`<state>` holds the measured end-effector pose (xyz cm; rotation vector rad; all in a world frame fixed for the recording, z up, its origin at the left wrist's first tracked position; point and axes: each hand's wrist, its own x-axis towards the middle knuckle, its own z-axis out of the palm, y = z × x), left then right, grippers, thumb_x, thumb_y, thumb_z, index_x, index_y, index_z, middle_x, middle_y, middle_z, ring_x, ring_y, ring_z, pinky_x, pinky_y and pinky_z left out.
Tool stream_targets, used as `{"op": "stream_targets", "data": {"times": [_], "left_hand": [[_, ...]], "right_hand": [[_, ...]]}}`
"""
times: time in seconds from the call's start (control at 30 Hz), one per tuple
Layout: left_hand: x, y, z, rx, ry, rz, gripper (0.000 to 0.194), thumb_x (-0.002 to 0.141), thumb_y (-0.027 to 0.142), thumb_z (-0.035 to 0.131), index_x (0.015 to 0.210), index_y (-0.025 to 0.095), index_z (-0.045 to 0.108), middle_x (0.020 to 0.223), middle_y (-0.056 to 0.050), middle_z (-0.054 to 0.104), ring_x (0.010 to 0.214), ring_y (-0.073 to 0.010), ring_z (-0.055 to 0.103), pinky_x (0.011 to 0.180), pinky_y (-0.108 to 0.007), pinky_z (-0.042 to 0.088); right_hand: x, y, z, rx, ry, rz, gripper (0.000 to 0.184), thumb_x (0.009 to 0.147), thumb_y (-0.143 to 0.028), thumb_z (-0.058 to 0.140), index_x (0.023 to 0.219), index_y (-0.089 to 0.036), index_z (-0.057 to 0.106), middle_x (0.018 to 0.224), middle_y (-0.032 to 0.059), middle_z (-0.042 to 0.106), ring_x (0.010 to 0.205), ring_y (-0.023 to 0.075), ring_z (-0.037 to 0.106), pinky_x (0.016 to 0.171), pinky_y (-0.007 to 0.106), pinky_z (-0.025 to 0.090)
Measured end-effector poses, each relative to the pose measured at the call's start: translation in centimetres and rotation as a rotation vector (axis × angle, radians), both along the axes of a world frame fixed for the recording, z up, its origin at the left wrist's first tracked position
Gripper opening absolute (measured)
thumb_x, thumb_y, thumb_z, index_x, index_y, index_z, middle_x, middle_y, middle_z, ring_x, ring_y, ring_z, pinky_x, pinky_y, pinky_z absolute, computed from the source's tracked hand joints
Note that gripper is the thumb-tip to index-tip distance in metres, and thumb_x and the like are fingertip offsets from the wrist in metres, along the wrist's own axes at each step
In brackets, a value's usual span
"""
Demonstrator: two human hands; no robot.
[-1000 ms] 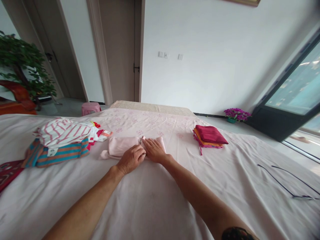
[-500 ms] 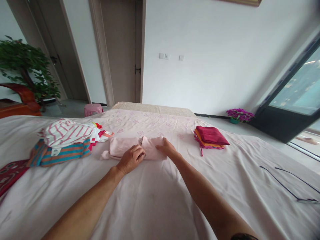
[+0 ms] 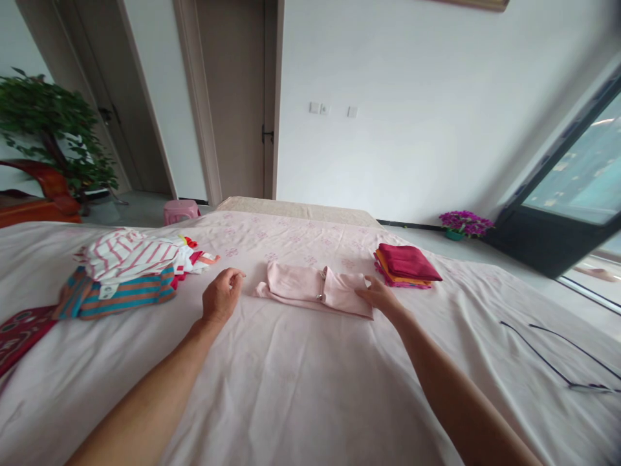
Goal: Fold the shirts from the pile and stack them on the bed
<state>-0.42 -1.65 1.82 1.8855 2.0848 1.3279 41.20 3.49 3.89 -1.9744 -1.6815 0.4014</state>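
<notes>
A pale pink folded garment (image 3: pixel 301 285) lies in a long flat bundle on the bed sheet, with a collar-like edge and small fasteners near its middle. At its right end, my right hand (image 3: pixel 381 294) pinches the cloth between thumb and fingers. My left hand (image 3: pixel 223 294) is apart from the garment, off its left end, with fingers curled in and nothing visible in them. Right of the bundle sits a neat stack of folded clothes (image 3: pixel 410 262), dark red on top and orange below.
On the left is a loose pile of clothes, with a striped white shirt (image 3: pixel 126 255) over a blue-and-brown striped piece (image 3: pixel 140 294). A dark red cloth (image 3: pixel 24 336) lies at the left edge. Eyeglasses (image 3: pixel 557 369) rest on the sheet at right. A pink stool (image 3: pixel 180 211) stands beyond.
The pink garment has shifted right across the sheet, with my right hand on its end. My left hand has let go of it and moved left.
</notes>
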Motion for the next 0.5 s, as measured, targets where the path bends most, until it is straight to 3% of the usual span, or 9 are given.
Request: {"op": "stream_targets", "data": {"times": [0.07, 0.13, 0.23, 0.37, 0.5], "left_hand": [[-0.4, 0.1, 0.0, -0.08, 0.048, 0.021, 0.023, 0.091, 0.033, 0.044, 0.093, 0.024, 0.066, 0.099, -0.001, 0.072, 0.089, -0.0172, 0.065, 0.076, -0.026, 0.047], [-0.2, 0.1, 0.0, -0.14, 0.132, -0.021, 0.024, 0.09, 0.036, 0.047, 0.093, 0.025, 0.068, 0.1, -0.002, 0.072, 0.094, -0.0183, 0.065, 0.081, -0.026, 0.046], [0.6, 0.1, -0.1, -0.189, 0.255, -0.113, 0.026, 0.088, 0.04, 0.052, 0.096, 0.026, 0.071, 0.105, -0.004, 0.071, 0.1, -0.0203, 0.063, 0.089, -0.029, 0.045], [1.7, 0.5, -0.4, -0.206, 0.31, -0.146, 0.036, 0.091, 0.05, 0.047, 0.088, 0.024, 0.072, 0.102, -0.005, 0.072, 0.097, -0.0214, 0.063, 0.087, -0.031, 0.045], [2.2, 1.2, -0.5, -0.218, 0.317, -0.135, 0.042, 0.093, 0.051, 0.042, 0.08, 0.024, 0.07, 0.097, -0.005, 0.072, 0.094, -0.0211, 0.064, 0.085, -0.031, 0.044]], "right_hand": [[-0.1, -0.1, 0.6, 0.032, -0.173, -0.007, 0.053, 0.08, -0.03, 0.065, 0.13, -0.014, 0.059, 0.11, 0.0155, 0.068, 0.1, 0.0295, 0.063, 0.082, 0.036, 0.046], [-1.6, -0.5, 1.5, 0.162, -0.296, 0.035, 0.047, 0.086, -0.029, 0.059, 0.131, -0.018, 0.058, 0.123, 0.0148, 0.063, 0.112, 0.0295, 0.056, 0.09, 0.038, 0.042], [-5.2, -1.6, 2.9, 0.305, -0.288, 0.289, 0.033, 0.091, -0.025, 0.053, 0.122, -0.022, 0.065, 0.116, 0.0089, 0.065, 0.11, 0.0232, 0.056, 0.093, 0.033, 0.04], [-10.8, -3.2, 3.7, 0.312, -0.26, 0.666, 0.026, 0.091, -0.025, 0.057, 0.113, -0.023, 0.069, 0.105, 0.0062, 0.068, 0.1, 0.0204, 0.058, 0.091, 0.032, 0.041], [-15.8, -3.9, 3.2, 0.319, -0.315, 0.809, 0.032, 0.089, -0.033, 0.063, 0.119, -0.022, 0.067, 0.107, 0.0084, 0.067, 0.102, 0.0233, 0.057, 0.091, 0.035, 0.041]]}}
